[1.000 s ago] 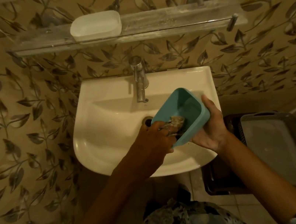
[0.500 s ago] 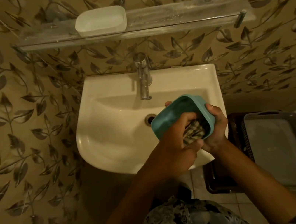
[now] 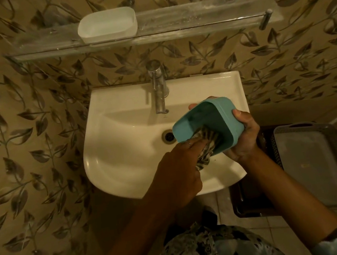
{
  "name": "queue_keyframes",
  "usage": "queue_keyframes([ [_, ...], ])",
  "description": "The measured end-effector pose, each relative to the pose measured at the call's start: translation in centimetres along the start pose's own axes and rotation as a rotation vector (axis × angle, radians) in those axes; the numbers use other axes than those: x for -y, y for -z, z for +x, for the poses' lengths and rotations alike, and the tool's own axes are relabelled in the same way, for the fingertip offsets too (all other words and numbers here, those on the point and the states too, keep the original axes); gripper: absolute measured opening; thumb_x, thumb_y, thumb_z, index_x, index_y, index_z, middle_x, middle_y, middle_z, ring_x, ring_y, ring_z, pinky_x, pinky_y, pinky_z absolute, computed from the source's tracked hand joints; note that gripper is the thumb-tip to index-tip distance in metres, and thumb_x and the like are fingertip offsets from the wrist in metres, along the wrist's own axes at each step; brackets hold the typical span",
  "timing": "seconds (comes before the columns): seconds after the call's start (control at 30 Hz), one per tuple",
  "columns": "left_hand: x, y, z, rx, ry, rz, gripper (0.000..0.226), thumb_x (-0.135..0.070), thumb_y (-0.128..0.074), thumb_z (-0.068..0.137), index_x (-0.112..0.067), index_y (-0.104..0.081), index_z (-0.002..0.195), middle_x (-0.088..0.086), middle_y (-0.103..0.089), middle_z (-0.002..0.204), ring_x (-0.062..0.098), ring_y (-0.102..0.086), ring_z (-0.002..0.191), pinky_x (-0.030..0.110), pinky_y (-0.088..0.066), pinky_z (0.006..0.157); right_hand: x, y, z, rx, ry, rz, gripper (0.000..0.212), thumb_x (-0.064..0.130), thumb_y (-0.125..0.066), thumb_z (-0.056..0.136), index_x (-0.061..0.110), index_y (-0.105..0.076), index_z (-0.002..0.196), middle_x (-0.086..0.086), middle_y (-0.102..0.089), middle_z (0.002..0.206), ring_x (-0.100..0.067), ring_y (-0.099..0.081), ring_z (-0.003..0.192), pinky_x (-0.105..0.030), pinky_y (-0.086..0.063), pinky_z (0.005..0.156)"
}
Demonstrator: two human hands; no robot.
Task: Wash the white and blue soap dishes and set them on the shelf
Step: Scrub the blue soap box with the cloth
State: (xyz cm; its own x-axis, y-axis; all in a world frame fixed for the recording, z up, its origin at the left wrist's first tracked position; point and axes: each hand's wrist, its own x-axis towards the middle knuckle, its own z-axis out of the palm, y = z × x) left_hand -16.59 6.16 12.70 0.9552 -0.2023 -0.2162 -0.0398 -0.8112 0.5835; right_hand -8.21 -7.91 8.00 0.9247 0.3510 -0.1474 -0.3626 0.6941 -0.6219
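Note:
The blue soap dish (image 3: 216,117) is tilted on its side over the right part of the white sink (image 3: 123,156), its opening facing left. My right hand (image 3: 244,137) grips it from the right and underneath. My left hand (image 3: 176,170) holds a striped cloth (image 3: 207,143) and pushes it into the dish. The white soap dish (image 3: 107,24) stands upright on the glass shelf (image 3: 201,18) above the sink, left of the shelf's middle.
A chrome tap (image 3: 158,87) stands at the back of the sink, with the drain (image 3: 168,136) just left of the blue dish. A grey tray (image 3: 315,168) lies on a dark crate to the right of the sink. Leaf-patterned tiles cover the wall.
The blue dish has been turned so its opening faces left and sits a little higher. My left hand has shifted the cloth within the dish.

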Motion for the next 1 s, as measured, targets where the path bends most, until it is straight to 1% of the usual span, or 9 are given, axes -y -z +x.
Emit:
queue_keyframes([
  [0.13, -1.0, -0.7, 0.2, -0.096, 0.045, -0.197, 0.058, 0.000, -0.053, 0.080, -0.018, -0.047, 0.136, 0.003, -0.052, 0.136, 0.020, -0.048, 0.125, 0.029, -0.044, 0.103, -0.3, -0.3, 0.2, 0.036, 0.014, -0.026, 0.081, 0.047, -0.075, 0.062, 0.001, -0.046, 0.123, -0.030, -0.036, 0.130, -0.043, -0.035, 0.118, -0.052, -0.031, 0.099],
  [0.23, -1.8, -0.5, 0.4, -0.084, 0.103, -0.415, 0.047, -0.001, -0.052, 0.083, -0.020, -0.056, 0.125, 0.001, -0.059, 0.121, 0.018, -0.056, 0.113, 0.017, -0.048, 0.085, -0.7, -0.2, 0.2, 0.087, -0.007, -0.063, 0.083, 0.047, -0.073, 0.064, -0.002, -0.043, 0.124, -0.033, -0.039, 0.129, -0.044, -0.039, 0.115, -0.050, -0.035, 0.097],
  [0.33, -3.0, 0.1, 0.6, -0.073, 0.062, -0.587, 0.045, 0.004, -0.049, 0.084, -0.019, -0.060, 0.121, -0.007, -0.063, 0.109, -0.005, -0.057, 0.097, 0.001, -0.043, 0.074, -1.3, -0.1, -0.1, 0.073, -0.029, -0.068, 0.072, 0.045, -0.077, 0.061, 0.001, -0.058, 0.115, -0.022, -0.063, 0.110, -0.031, -0.061, 0.099, -0.035, -0.051, 0.086],
  [0.4, -3.3, 0.6, 1.0, -0.067, 0.063, -0.700, 0.049, 0.009, -0.049, 0.082, -0.026, -0.061, 0.116, -0.024, -0.058, 0.093, -0.022, -0.053, 0.084, -0.004, -0.040, 0.069, -1.7, 0.0, -0.3, 0.070, -0.044, -0.034, 0.063, 0.045, -0.079, 0.059, 0.007, -0.066, 0.108, -0.012, -0.070, 0.097, -0.022, -0.067, 0.089, -0.029, -0.056, 0.078],
  [0.5, -3.0, 0.6, 1.2, -0.041, 0.089, -0.775, 0.053, 0.008, -0.050, 0.079, -0.030, -0.061, 0.115, -0.028, -0.055, 0.093, -0.017, -0.054, 0.086, -0.003, -0.042, 0.066, -1.7, -0.1, -0.3, 0.059, -0.035, -0.017, 0.073, 0.046, -0.079, 0.058, 0.004, -0.058, 0.113, -0.014, -0.067, 0.100, -0.024, -0.065, 0.092, -0.032, -0.055, 0.080],
  [0.63, -3.2, -0.6, -0.2, -0.120, -0.102, -0.490, 0.047, 0.002, -0.049, 0.079, -0.012, -0.057, 0.123, -0.004, -0.060, 0.114, -0.005, -0.054, 0.106, 0.010, -0.046, 0.089, -1.5, 0.2, -0.3, 0.037, -0.042, -0.050, 0.088, 0.046, -0.078, 0.057, -0.002, -0.046, 0.122, -0.028, -0.047, 0.121, -0.038, -0.048, 0.105, -0.042, -0.042, 0.088],
  [0.73, -1.1, -1.6, -0.6, -0.081, -0.199, -0.225, 0.059, 0.001, -0.050, 0.075, -0.012, -0.050, 0.133, 0.007, -0.051, 0.134, 0.018, -0.047, 0.124, 0.029, -0.041, 0.105, -1.2, 1.1, -0.5, 0.063, -0.023, 0.014, 0.073, 0.046, -0.077, 0.061, 0.004, -0.057, 0.117, -0.021, -0.059, 0.112, -0.031, -0.056, 0.102, -0.039, -0.046, 0.089],
  [0.87, 2.1, -1.3, -0.5, 0.047, -0.141, 0.104, 0.064, 0.000, -0.052, 0.080, -0.014, -0.040, 0.141, 0.007, -0.039, 0.148, 0.028, -0.036, 0.134, 0.047, -0.041, 0.102, -1.0, 1.0, -0.4, 0.080, -0.013, -0.027, 0.067, 0.045, -0.076, 0.061, 0.007, -0.060, 0.113, -0.011, -0.065, 0.104, -0.025, -0.060, 0.098, -0.037, -0.049, 0.086],
  [1.0, 1.4, -1.9, -0.6, -0.069, -0.058, -0.055, 0.061, -0.001, -0.048, 0.076, -0.012, -0.047, 0.137, 0.008, -0.044, 0.143, 0.026, -0.041, 0.131, 0.040, -0.040, 0.107, -1.6, 0.4, -0.1, 0.062, 0.007, -0.031, 0.064, 0.046, -0.076, 0.060, 0.009, -0.063, 0.110, -0.010, -0.066, 0.103, -0.023, -0.062, 0.095, -0.033, -0.052, 0.083],
])
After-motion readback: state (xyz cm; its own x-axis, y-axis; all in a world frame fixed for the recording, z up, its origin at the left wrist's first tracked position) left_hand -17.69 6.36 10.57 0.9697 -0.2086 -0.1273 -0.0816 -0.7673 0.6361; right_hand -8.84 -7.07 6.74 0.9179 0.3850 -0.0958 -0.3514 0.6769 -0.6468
